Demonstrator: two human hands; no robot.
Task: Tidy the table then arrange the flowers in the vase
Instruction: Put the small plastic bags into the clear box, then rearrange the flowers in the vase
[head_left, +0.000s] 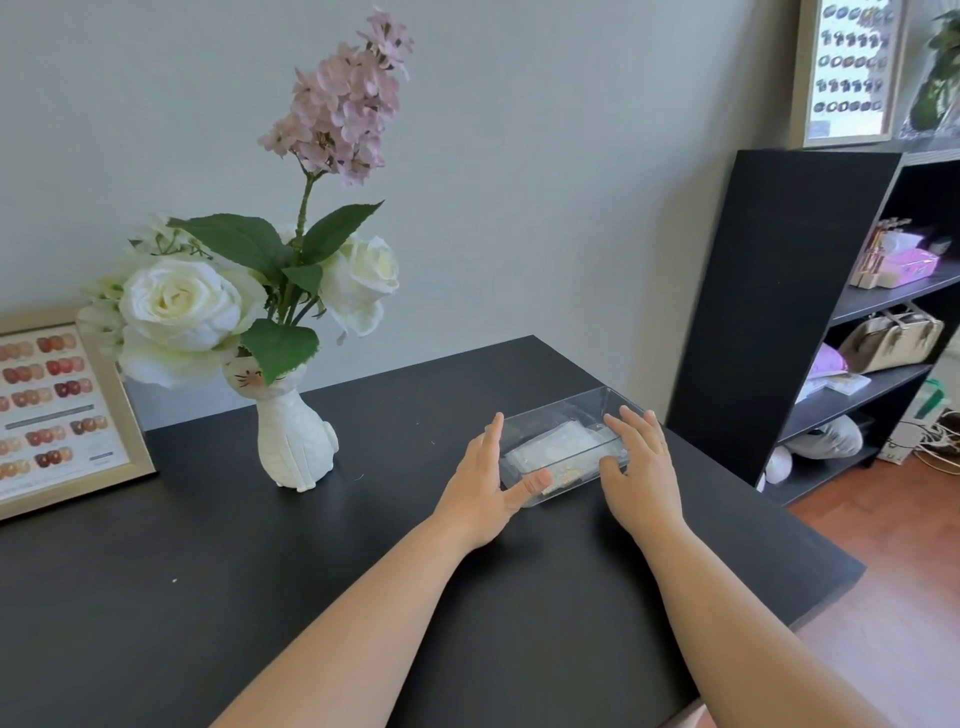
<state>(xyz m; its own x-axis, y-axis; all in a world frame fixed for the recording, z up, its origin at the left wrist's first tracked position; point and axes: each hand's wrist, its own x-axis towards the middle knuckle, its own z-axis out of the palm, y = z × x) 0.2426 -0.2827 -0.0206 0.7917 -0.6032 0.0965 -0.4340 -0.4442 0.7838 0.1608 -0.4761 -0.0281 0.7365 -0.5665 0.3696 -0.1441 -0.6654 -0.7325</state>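
Note:
A white cat-shaped vase stands on the black table, left of centre. It holds white roses and a tall pink flower spray with green leaves. A clear plastic box with small packets inside sits toward the table's back right. My left hand lies against the box's left side, thumb on its front edge. My right hand presses its right side. The box rests on the table between both hands.
A framed colour chart leans at the table's left edge. A black shelf unit stands right of the table, holding a bag, tissue packs and other items. The table's right edge drops to a wooden floor.

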